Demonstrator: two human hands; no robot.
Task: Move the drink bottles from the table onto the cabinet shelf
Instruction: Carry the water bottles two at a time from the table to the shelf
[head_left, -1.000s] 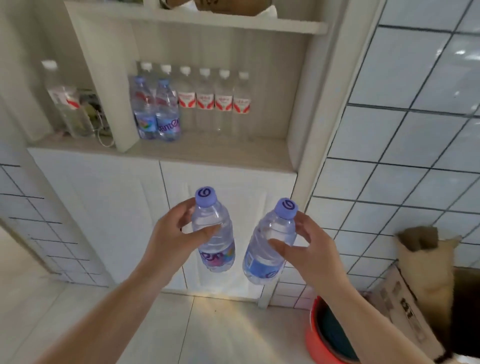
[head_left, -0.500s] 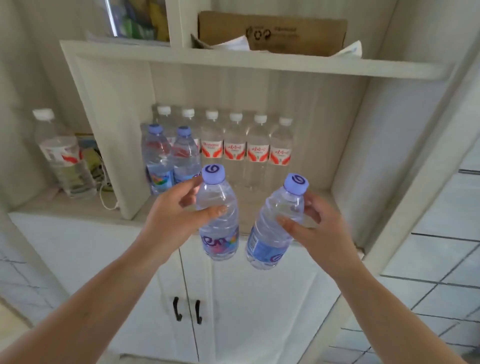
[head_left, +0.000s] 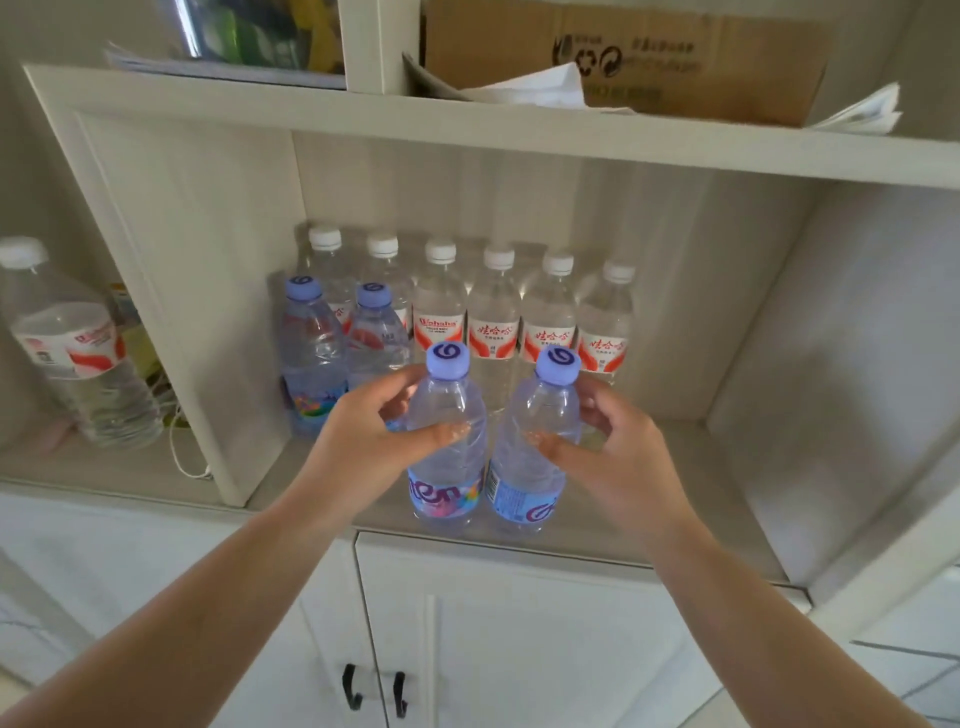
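Two purple-capped bottles (head_left: 448, 447) at frame centre, one gripped per hand (head_left: 358, 447), could topple shelved bottles (head_left: 337, 358) behind if pushed.

Mid-frame, the left hand (head_left: 363, 447) and right hand (head_left: 618, 467) each grip a bottle, the left bottle (head_left: 448, 441) just beside the right bottle (head_left: 535, 447), at the shelf (head_left: 649, 525) front edge. Behind them a back row (head_left: 498, 312) of bottles lines the rear wall, two bottles (head_left: 337, 353) before its left end. A cardboard box (head_left: 649, 57) sits on the board above, upper right.
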